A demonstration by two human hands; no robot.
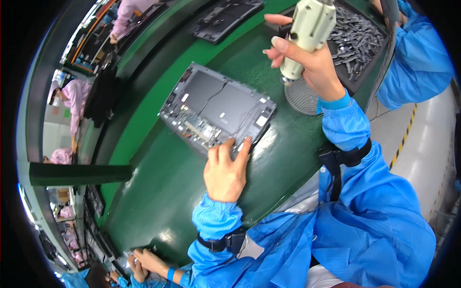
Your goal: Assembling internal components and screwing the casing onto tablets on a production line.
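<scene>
A grey laptop base (218, 108) lies with its inside facing up, its circuit board and a thin black cable bared. My left hand (225, 175) rests at its near edge, fingers stretched and apart, fingertips on the casing. Up and to the right, my right hand (319, 69) is closed around a cream electric screwdriver (309, 33). The tool points downward, with its tip end above a round ridged grey disc (301, 96) on the bench. That tip is apart from the laptop base.
A black tray (354, 86) of many small dark parts stands at the far right. Another laptop casing (225, 19) lies on the green strip beyond. A dark green post (79, 174) juts in at left. Co-workers' hands (141, 264) work at lower left; a blue sleeve (415, 57) shows right.
</scene>
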